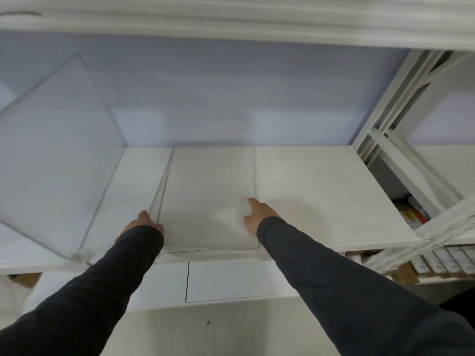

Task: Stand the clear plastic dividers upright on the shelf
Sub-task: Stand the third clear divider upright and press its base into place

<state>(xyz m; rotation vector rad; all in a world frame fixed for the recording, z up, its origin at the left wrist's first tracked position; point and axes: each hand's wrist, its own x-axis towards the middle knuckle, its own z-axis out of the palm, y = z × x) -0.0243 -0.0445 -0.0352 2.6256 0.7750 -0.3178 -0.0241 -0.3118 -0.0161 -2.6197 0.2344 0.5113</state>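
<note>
One clear plastic divider (pixel 59 150) stands upright at the left of the white shelf (pixel 321 191), its foot at the shelf's front edge. A second clear divider (pixel 208 191) lies flat in the middle of the shelf, hard to see against the white. My left hand (pixel 144 223) grips its left edge near the front. My right hand (pixel 255 214) holds its right edge, thumb pointing to the back, fingertips blurred behind the plastic. Dark sleeves cover both arms.
Another white shelf board (pixel 231 24) runs overhead. White metal rack posts (pixel 385 119) stand at the right, with boxes and packets (pixel 413 214) on lower levels beyond. A pale wall (pixel 231 98) closes the back. White panels (pixel 231 281) lie below the shelf front.
</note>
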